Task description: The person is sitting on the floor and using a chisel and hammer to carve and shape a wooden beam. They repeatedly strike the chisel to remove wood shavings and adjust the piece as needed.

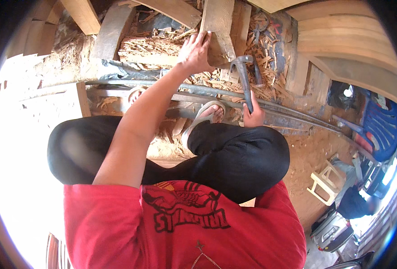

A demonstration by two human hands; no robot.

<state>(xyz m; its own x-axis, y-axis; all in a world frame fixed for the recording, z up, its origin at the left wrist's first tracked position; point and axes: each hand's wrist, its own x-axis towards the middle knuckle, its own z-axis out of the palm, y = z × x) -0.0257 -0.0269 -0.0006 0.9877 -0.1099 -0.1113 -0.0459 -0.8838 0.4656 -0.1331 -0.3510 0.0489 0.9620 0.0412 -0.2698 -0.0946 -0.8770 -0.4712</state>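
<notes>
My left hand [195, 54] reaches forward to a wooden board [220, 47], its fingers and thumb spread along the board's left side and near end as it grips it. In my right hand [254, 115] is a claw hammer [244, 80], held by the dark handle. Its metal head points up and sits just right of the board's near end, apart from it as far as I can see. Another dark tool handle [257, 74] lies among the wood chips right of the hammer. My right hand's fingers wrap round the grip near my right knee.
Wood chips [151, 48] cover the ground around several planks [113, 36]. Long metal pipes [198, 88] run crosswise before my sandalled feet [206, 115]. Stacked boards [346, 36] stand far right. A blue plastic chair [382, 127], a small stool [327, 183] and another person [353, 202] are further right.
</notes>
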